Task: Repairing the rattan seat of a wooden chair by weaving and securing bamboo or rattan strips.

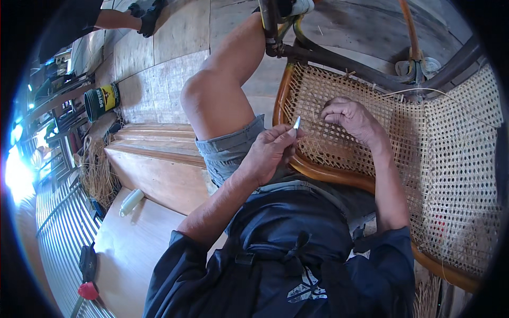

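My left hand (269, 152) is closed in a pinch around a small, bright metal blade (297, 123), its point sticking up past the thumb. What handle it has is hidden in the fingers. To the right, my right hand (351, 119) hovers over or rests on the woven cane seat (339, 143); I cannot tell which. Its fingers are curled together, and whatever they hold, if anything, does not show. The seat sits in a curved brown wooden frame (318, 168) beside my leg. A loose pale cane strand (416, 89) trails across its far right side.
A cane backrest (464, 175) rises at the right. On my left are a wooden bench or box (154, 169), a pale green bottle (131, 202) and a tool with a red part (88, 290). Farther off stand a dark bucket (101, 102), dry fibres (98, 167) and another person's foot (151, 20).
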A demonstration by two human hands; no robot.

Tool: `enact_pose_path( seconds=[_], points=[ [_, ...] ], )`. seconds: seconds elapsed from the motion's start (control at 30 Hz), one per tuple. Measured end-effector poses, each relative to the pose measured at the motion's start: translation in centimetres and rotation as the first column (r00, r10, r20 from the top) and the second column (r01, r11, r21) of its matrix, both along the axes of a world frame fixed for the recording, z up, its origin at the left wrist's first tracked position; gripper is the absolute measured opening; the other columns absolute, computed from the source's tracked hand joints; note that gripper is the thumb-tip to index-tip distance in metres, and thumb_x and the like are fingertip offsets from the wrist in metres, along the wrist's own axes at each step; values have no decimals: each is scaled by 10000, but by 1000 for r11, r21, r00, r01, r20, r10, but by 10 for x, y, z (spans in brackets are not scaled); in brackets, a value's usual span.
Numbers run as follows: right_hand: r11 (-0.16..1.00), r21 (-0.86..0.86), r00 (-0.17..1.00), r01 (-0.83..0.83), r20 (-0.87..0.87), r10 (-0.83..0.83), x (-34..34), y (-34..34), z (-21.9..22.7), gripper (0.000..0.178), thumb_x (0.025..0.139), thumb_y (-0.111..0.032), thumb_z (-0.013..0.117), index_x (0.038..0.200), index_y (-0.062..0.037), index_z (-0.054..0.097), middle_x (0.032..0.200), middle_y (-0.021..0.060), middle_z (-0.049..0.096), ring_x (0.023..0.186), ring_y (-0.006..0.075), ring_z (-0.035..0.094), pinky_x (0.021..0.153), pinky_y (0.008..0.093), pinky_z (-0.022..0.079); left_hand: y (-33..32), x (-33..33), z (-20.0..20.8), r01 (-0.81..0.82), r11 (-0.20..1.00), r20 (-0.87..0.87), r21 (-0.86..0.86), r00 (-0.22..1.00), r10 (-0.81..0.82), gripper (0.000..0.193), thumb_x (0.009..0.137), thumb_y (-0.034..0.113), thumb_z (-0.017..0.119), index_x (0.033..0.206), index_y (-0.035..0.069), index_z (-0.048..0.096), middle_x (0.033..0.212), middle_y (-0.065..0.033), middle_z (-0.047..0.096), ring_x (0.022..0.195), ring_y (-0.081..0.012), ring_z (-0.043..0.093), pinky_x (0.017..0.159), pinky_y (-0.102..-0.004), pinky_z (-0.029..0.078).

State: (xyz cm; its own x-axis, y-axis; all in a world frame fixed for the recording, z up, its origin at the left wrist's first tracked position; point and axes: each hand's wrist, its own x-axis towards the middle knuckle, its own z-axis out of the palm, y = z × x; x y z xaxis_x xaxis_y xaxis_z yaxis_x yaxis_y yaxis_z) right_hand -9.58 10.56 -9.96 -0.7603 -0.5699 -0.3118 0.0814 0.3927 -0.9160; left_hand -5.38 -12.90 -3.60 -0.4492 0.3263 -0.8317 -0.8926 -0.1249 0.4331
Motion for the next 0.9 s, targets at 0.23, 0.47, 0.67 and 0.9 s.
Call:
enact_pose_path(
  seconds=[0.23, 0.47, 0.67, 0.9],
  points=[
    [978, -134, 968, 162, 215, -131, -3, -10, 3, 134, 852, -83, 597, 947, 4, 631, 875, 35, 620, 828, 108, 571, 753, 252, 452, 10, -22, 5, 135, 962, -140, -237, 975, -171, 254, 934, 126, 476, 1150, -4, 509, 873, -54, 563, 618, -100, 555, 557, -233, 472],
    [924, -281, 963, 259, 152, -224, -9, -8, 2, 144, 891, -159, 576, 940, -34, 629, 747, 18, 601, 704, 73, 559, 645, 240, 455, 8, -26, -4, 130, 966, -152, -222, 974, -166, 322, 905, 63, 456, 1224, 24, 477, 886, -37, 564, 623, -75, 540, 535, -214, 457],
    [926, -67, 903, 372, 255, -345, -22, 10, 15, 147, 894, -174, 582, 857, -36, 617, 637, -27, 504, 571, 35, 489, 500, 212, 411, 12, -28, -7, 190, 913, -194, -362, 942, -273, 305, 896, 89, 484, 1197, 59, 521, 868, -57, 615, 660, -135, 591, 557, -269, 480],
    [931, 278, 965, 236, 45, -258, 4, 48, -20, 113, 819, -121, 636, 885, -32, 662, 793, 111, 663, 665, 150, 602, 630, 305, 472, 46, -66, -20, 311, 168, -118, -936, 173, -978, 200, 873, 243, 506, 917, 76, 606, 818, -187, 635, 776, -395, 607, 686, -481, 480]
  ],
)
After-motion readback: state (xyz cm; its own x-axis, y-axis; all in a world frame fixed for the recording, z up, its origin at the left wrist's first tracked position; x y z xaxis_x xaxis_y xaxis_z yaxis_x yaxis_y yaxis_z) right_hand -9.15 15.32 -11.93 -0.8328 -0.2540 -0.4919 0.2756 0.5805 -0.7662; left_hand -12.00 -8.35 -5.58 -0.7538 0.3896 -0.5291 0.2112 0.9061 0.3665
